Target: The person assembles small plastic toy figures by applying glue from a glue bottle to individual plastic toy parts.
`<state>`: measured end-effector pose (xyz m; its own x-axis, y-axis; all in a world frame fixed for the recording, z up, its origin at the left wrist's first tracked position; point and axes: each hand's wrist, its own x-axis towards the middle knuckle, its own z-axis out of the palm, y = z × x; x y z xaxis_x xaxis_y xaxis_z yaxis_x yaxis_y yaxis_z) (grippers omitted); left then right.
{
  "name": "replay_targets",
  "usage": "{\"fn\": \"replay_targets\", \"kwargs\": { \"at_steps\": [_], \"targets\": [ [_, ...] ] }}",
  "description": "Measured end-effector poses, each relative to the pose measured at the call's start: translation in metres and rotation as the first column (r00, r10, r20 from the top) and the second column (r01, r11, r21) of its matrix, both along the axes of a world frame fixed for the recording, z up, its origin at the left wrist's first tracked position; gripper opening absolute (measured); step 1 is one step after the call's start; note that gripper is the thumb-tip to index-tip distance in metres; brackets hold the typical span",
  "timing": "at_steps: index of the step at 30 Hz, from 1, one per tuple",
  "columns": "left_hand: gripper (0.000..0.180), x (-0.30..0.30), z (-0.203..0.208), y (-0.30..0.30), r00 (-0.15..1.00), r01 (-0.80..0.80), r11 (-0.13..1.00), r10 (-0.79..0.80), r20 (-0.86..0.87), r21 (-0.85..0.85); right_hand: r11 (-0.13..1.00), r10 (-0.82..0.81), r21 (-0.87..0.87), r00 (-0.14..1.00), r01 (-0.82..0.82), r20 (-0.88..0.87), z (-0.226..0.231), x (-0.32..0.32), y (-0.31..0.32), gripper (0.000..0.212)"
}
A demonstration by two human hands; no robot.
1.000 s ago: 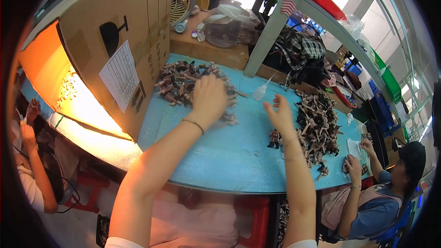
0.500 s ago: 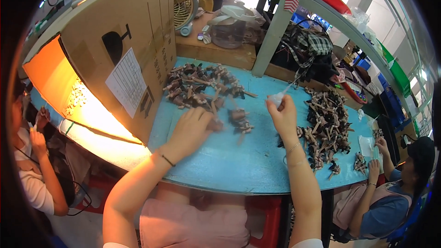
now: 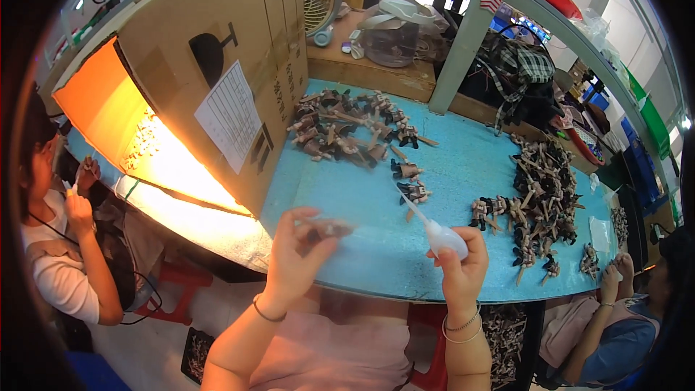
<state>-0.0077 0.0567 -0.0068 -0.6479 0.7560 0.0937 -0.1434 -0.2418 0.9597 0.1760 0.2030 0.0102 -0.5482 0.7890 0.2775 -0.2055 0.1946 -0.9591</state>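
Note:
My left hand [image 3: 291,259] pinches a small figurine [image 3: 331,228], blurred by motion, above the near part of the blue tabletop [image 3: 376,261]. In my right hand [image 3: 463,268] is a white squeeze bottle [image 3: 444,237], its thin nozzle slanting up and to the left, apart from the figurine. Beyond the nozzle, a pair of figurines [image 3: 411,179] in brown and black lie on the table. A loose pile of similar figurines [image 3: 340,127], several with flat wooden sticks, spreads beside the cardboard box. To the right is a larger heap of figurines [image 3: 539,192].
A tall cardboard box [image 3: 217,65], lit orange inside, borders the table's left. A metal post [image 3: 474,36] rises at the back, near a fan [image 3: 318,0] and a plastic jug [image 3: 391,40]. One person [image 3: 65,261] sits left, another [image 3: 615,333] right.
My left hand has drawn back from the far pile toward me, with a figurine in its fingers. My right hand has come nearer, and the bottle's nozzle now points leftward. The whole view has shifted.

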Motion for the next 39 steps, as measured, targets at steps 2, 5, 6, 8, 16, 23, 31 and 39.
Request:
{"fn": "replay_targets", "kwargs": {
  "at_steps": [2,5,6,8,16,23,31,39],
  "targets": [
    [0.028,0.002,-0.002,-0.011,0.941,-0.073,0.997,0.068,-0.331,-0.004,1.0,-0.018,0.019,0.999,0.019,-0.043,0.005,0.0,-0.008,0.029],
    [0.028,0.003,0.006,-0.027,0.907,-0.058,0.998,0.045,-0.419,-0.016,0.977,-0.086,0.177,0.982,0.115,-0.166,0.019,-0.001,-0.018,0.038],
    [0.028,0.004,0.005,-0.029,0.9,-0.062,0.998,0.058,-0.432,0.004,0.979,-0.081,0.174,0.983,0.109,-0.164,0.022,-0.002,-0.019,0.038],
    [0.027,0.009,0.002,-0.034,0.888,-0.081,0.994,0.106,-0.447,0.076,0.929,-0.132,0.322,0.975,0.184,-0.177,0.026,-0.005,-0.024,0.046],
    [0.035,0.001,0.015,-0.049,0.276,-0.253,0.925,0.351,-0.895,0.285,0.712,0.029,0.698,0.991,0.069,-0.128,0.048,0.005,-0.053,0.054],
    [0.04,0.007,0.014,-0.059,0.243,-0.27,0.921,0.346,-0.906,0.28,0.739,-0.026,0.651,0.972,0.176,-0.233,0.046,-0.002,-0.069,0.044],
    [0.033,0.001,0.011,-0.055,0.153,-0.233,0.89,0.432,-0.889,0.393,0.755,-0.019,0.639,0.979,0.147,-0.203,0.041,-0.001,-0.072,0.041],
    [0.033,0.002,0.015,-0.055,0.153,-0.246,0.881,0.447,-0.881,0.404,0.748,-0.035,0.644,0.979,0.16,-0.202,0.041,-0.001,-0.074,0.042]
  ]
}}
